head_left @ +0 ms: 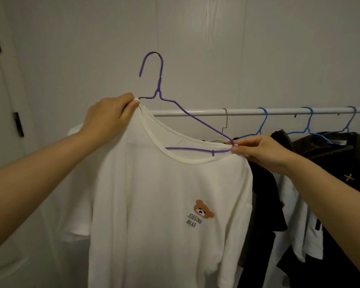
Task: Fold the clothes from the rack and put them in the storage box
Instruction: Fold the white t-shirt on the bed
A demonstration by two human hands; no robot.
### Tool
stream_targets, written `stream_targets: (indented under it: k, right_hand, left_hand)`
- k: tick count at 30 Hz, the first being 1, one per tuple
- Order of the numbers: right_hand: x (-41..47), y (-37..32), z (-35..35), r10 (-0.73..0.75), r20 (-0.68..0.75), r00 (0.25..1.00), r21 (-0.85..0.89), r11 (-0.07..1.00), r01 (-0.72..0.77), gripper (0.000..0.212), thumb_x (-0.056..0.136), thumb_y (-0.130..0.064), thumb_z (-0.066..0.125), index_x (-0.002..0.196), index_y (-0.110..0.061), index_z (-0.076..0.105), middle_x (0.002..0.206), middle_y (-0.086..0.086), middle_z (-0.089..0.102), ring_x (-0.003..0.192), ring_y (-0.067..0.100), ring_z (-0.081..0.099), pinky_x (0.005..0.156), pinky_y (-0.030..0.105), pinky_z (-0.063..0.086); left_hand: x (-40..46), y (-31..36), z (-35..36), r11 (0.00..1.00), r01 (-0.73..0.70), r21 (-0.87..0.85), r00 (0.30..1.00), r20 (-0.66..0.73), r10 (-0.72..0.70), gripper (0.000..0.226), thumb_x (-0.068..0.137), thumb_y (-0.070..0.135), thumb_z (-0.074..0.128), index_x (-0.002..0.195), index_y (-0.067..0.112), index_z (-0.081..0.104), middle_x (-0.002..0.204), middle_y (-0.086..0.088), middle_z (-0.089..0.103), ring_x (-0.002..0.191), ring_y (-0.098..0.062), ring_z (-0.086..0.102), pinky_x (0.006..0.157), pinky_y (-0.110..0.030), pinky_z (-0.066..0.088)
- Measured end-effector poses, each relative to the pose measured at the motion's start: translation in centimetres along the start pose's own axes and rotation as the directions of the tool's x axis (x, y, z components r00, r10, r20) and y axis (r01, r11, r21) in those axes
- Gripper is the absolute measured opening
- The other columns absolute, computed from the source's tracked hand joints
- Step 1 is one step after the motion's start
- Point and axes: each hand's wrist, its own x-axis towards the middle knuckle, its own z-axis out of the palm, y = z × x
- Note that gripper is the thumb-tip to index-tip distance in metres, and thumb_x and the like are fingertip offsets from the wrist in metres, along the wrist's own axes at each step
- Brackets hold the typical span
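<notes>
A white shirt with a small bear print and the words "JOGGING BEAR" hangs in front of the person, held up off the rail. A purple hanger sits tilted in its collar: the hook stands free above the rail, the left arm high, the right arm sloping down to the right, the bottom bar showing inside the neck opening.

The left hand pinches the collar's left shoulder together with the hanger's left end, fingers curled tight on the cloth. The right hand pinches the collar's right side at the hanger's lower right corner, thumb and fingertips closed on it.

Behind and to the right, the white rail runs along the far wall. Blue hangers hang on it, carrying dark clothes and a pale garment. A grey hook hangs on the rail just behind the shirt.
</notes>
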Motion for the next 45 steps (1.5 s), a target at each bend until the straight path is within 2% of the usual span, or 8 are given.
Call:
stream_targets:
  k: [4, 8, 13, 17, 19, 28, 37, 45]
  right_hand:
    - [0.4, 1.4, 0.1, 0.025, 0.006, 1.000, -0.119, 0.993, -0.024, 0.034, 0.089, -0.016, 0.071, 0.119, -0.031, 0.070, 0.112, -0.012, 0.074, 0.107, 0.009, 0.068, 0.090, 0.030, 0.057]
    - [2.0, -0.7, 1.3, -0.064, -0.172, 0.983, 0.150, 0.985, 0.090, 0.037, 0.103, -0.038, 0.048, 0.140, -0.034, 0.053, 0.129, -0.006, 0.067, 0.119, 0.015, 0.061, 0.107, 0.040, 0.045]
    - [1.7, -4.1, 4.5, -0.287, -0.035, 0.957, -0.314, 0.912, 0.262, 0.044, 0.102, -0.049, 0.041, 0.142, -0.033, 0.050, 0.113, -0.010, 0.069, 0.107, 0.008, 0.063, 0.095, 0.031, 0.047]
    - [1.9, -3.8, 5.0, -0.363, -0.132, 0.922, -0.402, 0.870, 0.285, 0.031, 0.104, -0.045, 0.040, 0.108, -0.037, 0.070, 0.100, 0.020, 0.066, 0.090, 0.041, 0.059, 0.082, 0.053, 0.052]
    - [2.1, -3.5, 4.3, -0.342, -0.195, 0.919, -0.383, 0.889, 0.249, 0.032, 0.104, -0.043, 0.041, 0.094, -0.036, 0.070, 0.083, 0.016, 0.059, 0.075, 0.036, 0.051, 0.070, 0.045, 0.046]
    - [2.0, -0.8, -0.2, -0.181, -0.347, 0.920, -0.436, 0.900, 0.013, 0.034, 0.104, -0.041, 0.039, 0.087, -0.033, 0.068, 0.077, -0.005, 0.056, 0.073, 0.019, 0.050, 0.073, 0.041, 0.042]
    - [2.1, 0.0, 0.4, -0.142, -0.431, 0.891, -0.729, 0.637, -0.250, 0.029, 0.103, -0.040, 0.037, 0.094, -0.038, 0.064, 0.070, -0.002, 0.060, 0.064, 0.023, 0.057, 0.057, 0.035, 0.046]
    - [4.3, -0.9, 4.4, 0.098, -0.369, 0.924, -0.470, 0.838, -0.276, 0.035, 0.104, -0.011, 0.031, 0.110, -0.019, 0.064, 0.083, 0.009, 0.057, 0.062, 0.021, 0.048, 0.051, 0.028, 0.036]
  left_hand:
    - [0.0, -1.0, -0.6, 0.998, 0.009, -0.063, 1.000, -0.001, -0.009, 0.035, 0.096, 0.051, 0.027, 0.083, 0.022, 0.041, 0.066, -0.003, 0.050, 0.065, -0.032, 0.051, 0.059, -0.041, 0.044]
    - [0.0, -0.4, -0.2, 0.999, -0.019, -0.027, 0.999, 0.037, 0.020, 0.032, 0.103, 0.043, 0.034, 0.081, 0.022, 0.041, 0.065, -0.001, 0.050, 0.063, -0.030, 0.049, 0.055, -0.035, 0.037]
    - [-0.3, 1.4, 0.7, 0.997, -0.027, -0.066, 0.997, 0.067, 0.031, 0.028, 0.103, 0.042, 0.032, 0.082, 0.024, 0.038, 0.066, 0.002, 0.048, 0.062, -0.027, 0.048, 0.055, -0.035, 0.036]
    - [-0.9, 1.3, 0.7, 0.999, -0.041, -0.027, 0.991, 0.124, 0.044, 0.028, 0.104, 0.040, 0.029, 0.085, 0.023, 0.040, 0.069, 0.003, 0.050, 0.065, -0.026, 0.049, 0.055, -0.034, 0.034]
    - [-1.3, 0.7, 0.6, 0.999, -0.042, 0.003, 0.987, 0.158, 0.041, 0.028, 0.104, 0.041, 0.028, 0.085, 0.024, 0.040, 0.068, 0.005, 0.049, 0.065, -0.025, 0.048, 0.055, -0.033, 0.032]
    - [-4.2, -2.8, 2.0, 0.993, 0.069, -0.094, 0.975, 0.215, -0.047, 0.028, 0.104, 0.038, 0.031, 0.089, 0.021, 0.049, 0.077, 0.001, 0.058, 0.072, -0.026, 0.054, 0.062, -0.039, 0.046]
    - [-4.9, -4.5, 2.1, 0.972, 0.199, -0.125, 0.961, 0.221, -0.169, 0.027, 0.104, 0.035, 0.034, 0.088, 0.020, 0.050, 0.063, 0.002, 0.051, 0.062, -0.020, 0.052, 0.061, -0.041, 0.044]
    - [-5.9, -4.5, 2.3, 0.987, 0.126, -0.101, 0.960, 0.265, -0.095, 0.028, 0.104, 0.038, 0.032, 0.082, 0.024, 0.043, 0.064, 0.002, 0.051, 0.062, -0.022, 0.052, 0.061, -0.041, 0.046]
